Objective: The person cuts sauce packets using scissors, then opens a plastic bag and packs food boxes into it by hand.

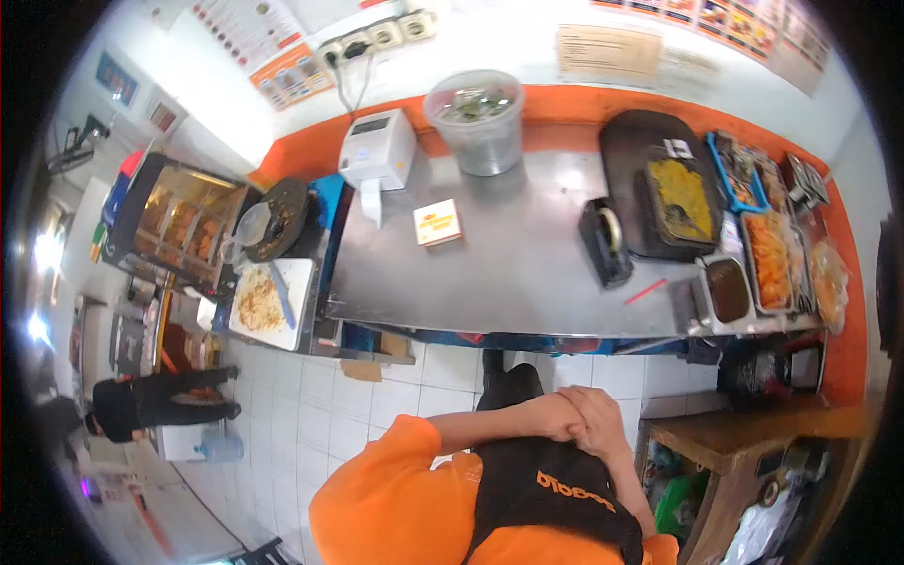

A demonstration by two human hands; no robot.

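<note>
My left hand and my right hand are clasped together in front of my black apron. The right lies partly over the left, and the fingers of both are closed. No object shows in them, though the inside of the clasp is hidden. Beyond them stands a steel table bearing a small white box with orange print, a black tape dispenser and a red straw-like stick.
At the back are a label printer and a clear bucket. On the right sit a tray of yellow food, a sauce container and a wooden shelf. Leftward are a cutting board with a knife, a display warmer and another person.
</note>
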